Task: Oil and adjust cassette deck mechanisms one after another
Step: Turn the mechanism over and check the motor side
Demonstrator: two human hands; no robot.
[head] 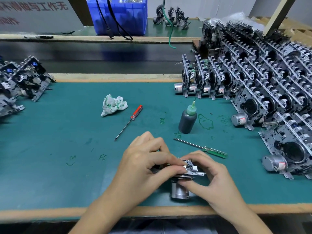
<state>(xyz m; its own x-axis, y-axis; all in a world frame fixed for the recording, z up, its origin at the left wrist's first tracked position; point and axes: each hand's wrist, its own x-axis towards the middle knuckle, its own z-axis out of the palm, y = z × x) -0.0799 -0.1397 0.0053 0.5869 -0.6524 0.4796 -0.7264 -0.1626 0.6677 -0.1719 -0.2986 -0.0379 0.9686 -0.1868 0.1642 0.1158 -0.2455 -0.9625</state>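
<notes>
A cassette deck mechanism (189, 171) with a silver motor (179, 191) underneath sits near the front edge of the green mat. My left hand (146, 162) grips its left side, thumb and fingers curled over the top. My right hand (212, 179) holds its right side, thumb under the frame beside the motor. A dark oil bottle (187, 120) with a green nozzle stands upright behind them. A red-handled screwdriver (130, 121) lies to the left and a green-handled screwdriver (202, 147) lies just beyond my right hand.
Several rows of mechanisms (253, 92) are stacked at the right, and another pile (20, 83) lies at the left. A crumpled cloth (113, 105) lies mid-mat. A blue bin (119, 16) stands at the back beyond a dark conveyor belt (101, 54).
</notes>
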